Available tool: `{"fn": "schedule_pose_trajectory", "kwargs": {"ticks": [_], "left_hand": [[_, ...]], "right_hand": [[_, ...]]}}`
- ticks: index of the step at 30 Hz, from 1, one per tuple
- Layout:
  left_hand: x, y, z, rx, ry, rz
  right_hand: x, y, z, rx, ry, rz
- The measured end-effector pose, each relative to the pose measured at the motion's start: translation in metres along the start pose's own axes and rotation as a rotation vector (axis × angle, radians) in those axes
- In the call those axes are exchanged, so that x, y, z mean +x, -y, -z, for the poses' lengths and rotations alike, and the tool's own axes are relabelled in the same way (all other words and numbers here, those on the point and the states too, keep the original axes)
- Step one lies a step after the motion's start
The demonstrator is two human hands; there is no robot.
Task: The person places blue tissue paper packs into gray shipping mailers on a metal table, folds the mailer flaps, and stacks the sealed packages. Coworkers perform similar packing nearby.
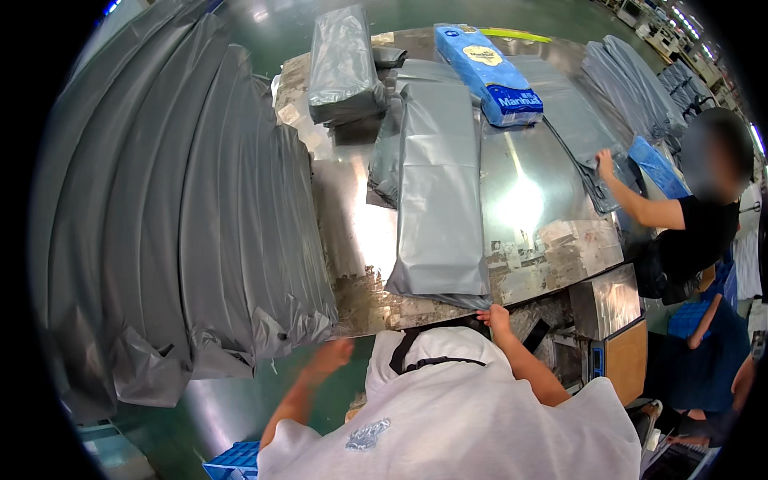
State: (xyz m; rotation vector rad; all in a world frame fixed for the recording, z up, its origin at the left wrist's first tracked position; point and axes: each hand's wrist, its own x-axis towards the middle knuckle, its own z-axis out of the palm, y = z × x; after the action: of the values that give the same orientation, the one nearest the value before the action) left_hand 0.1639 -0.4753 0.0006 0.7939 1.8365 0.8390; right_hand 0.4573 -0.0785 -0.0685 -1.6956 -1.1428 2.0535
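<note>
A long grey plastic bag (440, 184) lies lengthwise on the metal table in front of me, its near end at the table's front edge. There my right hand (498, 318) pinches the bag's near right corner between thumb and fingers. Out to the left, just off the table edge, my left hand (330, 357) is smeared by motion, and its fingers do not show clearly. Nearest to it is a big row of grey plastic sheets (224, 216) hanging in folds on the left.
The metal table (552, 184) also bears a grey wrapped bundle (344, 60) and a blue printed pack (488, 76). Across on the right, a co-worker (688, 220) handles another grey bag (560, 96). A box-shaped metal unit (606, 300) stands below the front edge; a blue crate (232, 462) sits lower left.
</note>
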Motion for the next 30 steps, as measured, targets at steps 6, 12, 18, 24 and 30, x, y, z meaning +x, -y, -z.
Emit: {"fn": "schedule_pose_trajectory", "kwargs": {"ticks": [6, 12, 18, 24, 30], "left_hand": [[0.102, -0.178, -0.031, 0.732, -0.507, -0.457], [0.126, -0.132, -0.037, 0.969, -0.165, -0.279], [0.117, -0.138, -0.030, 1.134, -0.228, -0.729], [0.132, -0.175, -0.022, 1.261, 0.081, -0.715], [0.147, -0.171, -0.025, 1.308, 0.165, -0.674]], "right_hand": [[-0.006, -0.002, -0.004, -0.017, 0.075, 0.038], [-0.003, -0.008, 0.010, -0.033, -0.012, 0.084], [-0.067, 0.068, -0.007, -0.992, -0.234, 0.989], [-0.062, 0.127, -0.003, -1.730, 0.500, 1.360], [-0.027, 0.130, 0.005, -1.873, 0.504, 1.495]]}}
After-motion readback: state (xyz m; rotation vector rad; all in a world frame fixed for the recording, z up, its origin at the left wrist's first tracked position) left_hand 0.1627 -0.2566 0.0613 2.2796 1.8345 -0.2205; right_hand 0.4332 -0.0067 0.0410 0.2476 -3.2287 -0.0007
